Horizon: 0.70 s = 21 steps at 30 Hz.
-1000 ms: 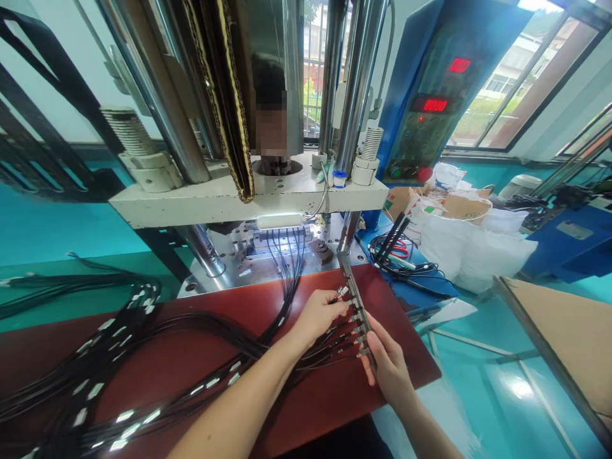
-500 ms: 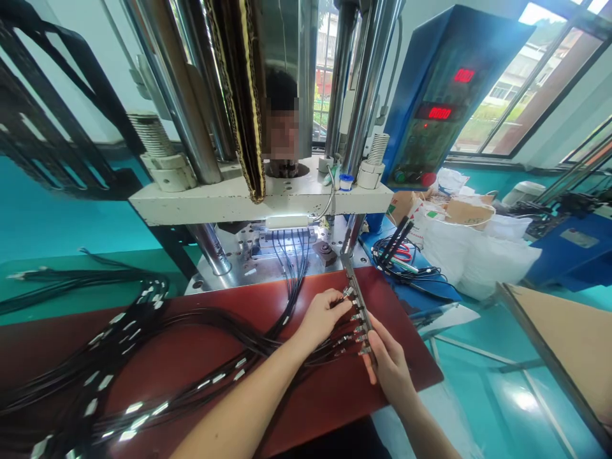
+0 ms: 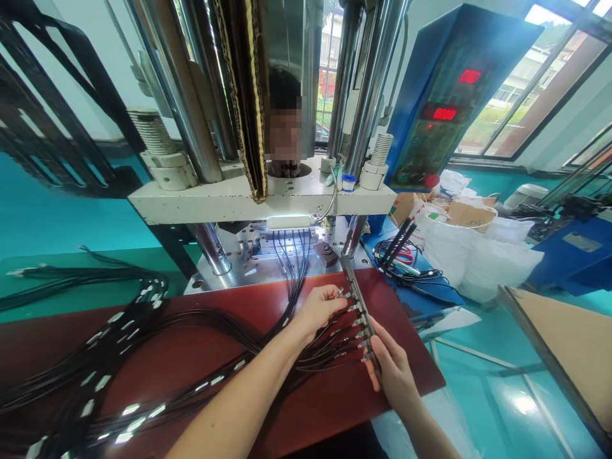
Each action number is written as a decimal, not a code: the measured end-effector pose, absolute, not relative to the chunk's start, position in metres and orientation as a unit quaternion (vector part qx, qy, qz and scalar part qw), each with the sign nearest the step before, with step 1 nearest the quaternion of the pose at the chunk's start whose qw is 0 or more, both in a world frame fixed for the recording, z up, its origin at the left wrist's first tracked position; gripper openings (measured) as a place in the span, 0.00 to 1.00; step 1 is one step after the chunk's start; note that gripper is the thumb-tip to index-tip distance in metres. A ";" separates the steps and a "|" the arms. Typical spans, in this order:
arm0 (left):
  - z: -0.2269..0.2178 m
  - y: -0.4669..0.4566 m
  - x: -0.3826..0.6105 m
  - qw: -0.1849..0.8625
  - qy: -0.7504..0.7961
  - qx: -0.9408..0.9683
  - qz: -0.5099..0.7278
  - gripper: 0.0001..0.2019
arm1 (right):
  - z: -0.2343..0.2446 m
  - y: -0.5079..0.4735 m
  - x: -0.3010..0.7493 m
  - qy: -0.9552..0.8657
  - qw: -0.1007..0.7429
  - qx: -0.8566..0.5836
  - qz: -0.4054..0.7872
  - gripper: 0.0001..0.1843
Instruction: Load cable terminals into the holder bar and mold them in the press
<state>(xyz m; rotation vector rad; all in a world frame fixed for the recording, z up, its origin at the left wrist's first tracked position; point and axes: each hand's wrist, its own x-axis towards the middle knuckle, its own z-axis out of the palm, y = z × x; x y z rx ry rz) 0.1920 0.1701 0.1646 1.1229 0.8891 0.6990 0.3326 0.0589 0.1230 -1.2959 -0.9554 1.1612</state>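
Observation:
A narrow metal fixture bar (image 3: pixel 354 294) lies on the red-brown mat (image 3: pixel 201 357), with several black cables' metal plug ends (image 3: pixel 356 325) seated along it. My left hand (image 3: pixel 316 309) is closed in a pinch on one cable's plug end (image 3: pixel 340 293) near the bar's far part. My right hand (image 3: pixel 392 370) grips the bar's near end, fingers wrapped along it. A large bundle of black cables with white labels (image 3: pixel 119 376) trails off to the left across the mat.
A press machine (image 3: pixel 268 191) stands behind the mat, with cables running into its lit die area (image 3: pixel 284 239). A blue control box (image 3: pixel 440 102) with red digits is at the right. White bags and cartons (image 3: pixel 473 242) lie beyond. A person stands behind the machine.
My left hand has moved slightly up along the bar with a plug end pinched. My right hand has stayed on the bar's near end. The view shifted a little.

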 end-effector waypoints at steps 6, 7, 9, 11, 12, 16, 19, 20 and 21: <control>0.169 0.169 0.196 0.696 0.433 0.490 0.297 0.10 | 0.122 0.059 0.333 -0.431 0.530 -0.538 0.494 0.28; 0.170 0.169 0.195 0.698 0.433 0.489 0.294 0.09 | 0.122 0.059 0.333 -0.436 0.526 -0.538 0.494 0.27; 0.171 0.169 0.193 0.701 0.434 0.486 0.290 0.07 | 0.122 0.060 0.333 -0.451 0.516 -0.539 0.489 0.27; 0.171 0.168 0.191 0.700 0.431 0.489 0.292 0.07 | 0.121 0.059 0.333 -0.472 0.504 -0.543 0.478 0.28; 0.170 0.167 0.190 0.696 0.428 0.495 0.296 0.08 | 0.121 0.059 0.332 -0.483 0.497 -0.544 0.473 0.28; 0.165 0.165 0.190 0.666 0.403 0.533 0.331 0.11 | 0.122 0.058 0.332 -0.490 0.484 -0.553 0.468 0.29; 0.156 0.169 0.189 0.620 0.409 0.541 0.396 0.10 | 0.124 0.057 0.332 -0.459 0.505 -0.559 0.471 0.31; 0.153 0.171 0.188 0.597 0.422 0.536 0.422 0.09 | 0.124 0.057 0.332 -0.449 0.513 -0.560 0.471 0.31; 0.151 0.174 0.187 0.571 0.438 0.533 0.445 0.08 | 0.124 0.057 0.332 -0.441 0.518 -0.561 0.471 0.31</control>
